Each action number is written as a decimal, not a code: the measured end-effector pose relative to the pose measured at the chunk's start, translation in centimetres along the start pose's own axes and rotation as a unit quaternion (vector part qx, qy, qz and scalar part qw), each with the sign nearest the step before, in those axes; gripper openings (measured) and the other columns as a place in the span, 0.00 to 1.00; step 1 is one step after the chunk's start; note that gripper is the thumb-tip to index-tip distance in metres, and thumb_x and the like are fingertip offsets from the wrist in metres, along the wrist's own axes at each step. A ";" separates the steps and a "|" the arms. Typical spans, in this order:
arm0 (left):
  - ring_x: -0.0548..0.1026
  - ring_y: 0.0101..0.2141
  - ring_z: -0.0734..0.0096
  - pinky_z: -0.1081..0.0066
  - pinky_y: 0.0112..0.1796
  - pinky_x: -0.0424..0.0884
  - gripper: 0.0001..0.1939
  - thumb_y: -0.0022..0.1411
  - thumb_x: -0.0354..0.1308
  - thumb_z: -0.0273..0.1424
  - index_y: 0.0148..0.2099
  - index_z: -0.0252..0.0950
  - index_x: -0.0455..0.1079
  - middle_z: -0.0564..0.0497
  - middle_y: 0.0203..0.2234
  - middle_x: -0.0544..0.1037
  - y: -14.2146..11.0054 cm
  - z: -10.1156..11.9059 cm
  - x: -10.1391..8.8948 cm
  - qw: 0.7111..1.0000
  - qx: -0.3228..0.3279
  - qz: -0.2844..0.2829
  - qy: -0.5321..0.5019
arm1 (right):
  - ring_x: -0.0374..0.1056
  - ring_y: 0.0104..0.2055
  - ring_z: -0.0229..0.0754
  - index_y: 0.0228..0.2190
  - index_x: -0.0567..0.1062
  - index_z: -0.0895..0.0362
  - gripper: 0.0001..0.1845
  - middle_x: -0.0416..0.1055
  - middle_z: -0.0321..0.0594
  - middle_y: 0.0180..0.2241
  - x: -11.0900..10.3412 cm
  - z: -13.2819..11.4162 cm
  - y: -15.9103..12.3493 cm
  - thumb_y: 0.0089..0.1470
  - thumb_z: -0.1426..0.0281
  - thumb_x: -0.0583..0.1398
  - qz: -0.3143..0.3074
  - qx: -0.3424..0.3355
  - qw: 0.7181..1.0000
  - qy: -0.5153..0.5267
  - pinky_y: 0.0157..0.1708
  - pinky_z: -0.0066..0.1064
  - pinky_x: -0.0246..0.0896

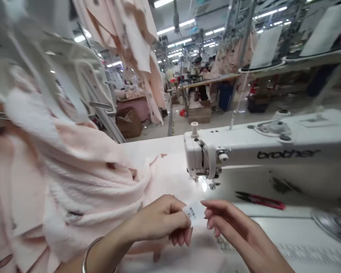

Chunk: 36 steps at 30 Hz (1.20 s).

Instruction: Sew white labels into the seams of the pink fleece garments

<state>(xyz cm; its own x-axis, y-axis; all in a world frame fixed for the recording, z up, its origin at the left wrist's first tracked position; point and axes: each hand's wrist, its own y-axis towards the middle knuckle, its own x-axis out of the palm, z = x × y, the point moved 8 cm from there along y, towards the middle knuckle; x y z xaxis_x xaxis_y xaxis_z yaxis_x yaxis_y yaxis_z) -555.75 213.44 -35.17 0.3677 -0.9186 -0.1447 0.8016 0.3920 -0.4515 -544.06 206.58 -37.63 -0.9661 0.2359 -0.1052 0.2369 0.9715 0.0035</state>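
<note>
My left hand pinches a small white label with dark print between thumb and forefinger, its other fingers curled beneath. At the label's right edge is my right hand, fingers stretched out and slightly apart, the forefinger tip touching or very near its corner. Under both hands lies pale pink plush fabric, which reaches the white sewing machine's needle area. More of this fabric is bunched up to the left of my left hand.
Red-handled thread snips lie under the machine arm, right of the needle. Pink pieces hang overhead. White thread cones stand at the back right. Cardboard boxes and other workstations are beyond the table.
</note>
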 end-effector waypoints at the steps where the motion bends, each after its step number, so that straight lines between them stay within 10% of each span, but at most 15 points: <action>1: 0.65 0.18 0.80 0.80 0.22 0.61 0.13 0.53 0.46 0.26 0.22 0.30 0.68 0.53 0.15 0.67 0.1 -0.6 0.6 1.000 -0.004 -0.009 0.015 | 0.67 0.33 0.38 0.35 0.72 0.54 0.16 0.70 0.37 0.31 0.5 -0.7 0.3 0.54 0.55 0.55 -0.029 0.014 0.999 0.019 0.35 0.24 0.63; 8: 0.68 0.28 0.77 0.78 0.30 0.64 0.14 0.56 0.58 0.37 0.42 0.34 0.68 0.54 0.27 0.69 0.8 -0.6 -1.0 0.988 0.053 0.130 0.060 | 0.58 0.27 0.33 0.24 0.68 0.56 0.15 0.62 0.31 0.23 0.6 0.2 0.7 0.52 0.58 0.58 0.045 0.059 0.996 0.058 0.29 0.25 0.53; 14: 0.71 0.26 0.78 0.78 0.31 0.68 0.12 0.56 0.60 0.35 0.32 0.30 0.66 0.53 0.23 0.71 1.8 -1.7 -0.8 0.978 0.065 0.149 -0.133 | 0.59 0.29 0.35 0.26 0.68 0.56 0.14 0.62 0.32 0.24 0.6 0.2 0.8 0.53 0.58 0.57 0.056 0.059 0.996 0.043 0.30 0.26 0.53; 30: 0.71 0.25 0.78 0.79 0.30 0.69 0.10 0.56 0.60 0.34 0.32 0.31 0.68 0.53 0.20 0.73 2.0 -2.7 -1.5 0.980 0.016 0.179 -0.089 | 0.61 0.27 0.35 0.28 0.69 0.55 0.11 0.65 0.34 0.25 0.0 1.9 1.0 0.57 0.61 0.54 0.052 0.004 0.996 -0.073 0.27 0.26 0.56; 36: 0.72 0.24 0.74 0.76 0.29 0.67 0.10 0.56 0.58 0.37 0.31 0.33 0.69 0.52 0.21 0.74 3.3 -2.2 -4.4 0.962 0.027 0.264 0.066 | 0.62 0.38 0.43 0.44 0.69 0.56 0.12 0.66 0.43 0.36 0.5 3.0 -1.5 0.59 0.69 0.52 0.136 -0.190 0.894 -0.382 0.36 0.34 0.56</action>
<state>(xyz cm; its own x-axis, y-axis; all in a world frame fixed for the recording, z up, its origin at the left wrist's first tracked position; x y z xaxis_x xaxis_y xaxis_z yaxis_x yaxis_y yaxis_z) -555.70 218.70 -37.95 0.6698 -0.5885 -0.4528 0.5445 0.8039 -0.2395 -544.63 205.15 -40.70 -0.4917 0.5223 -0.6967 0.2609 0.8517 0.4544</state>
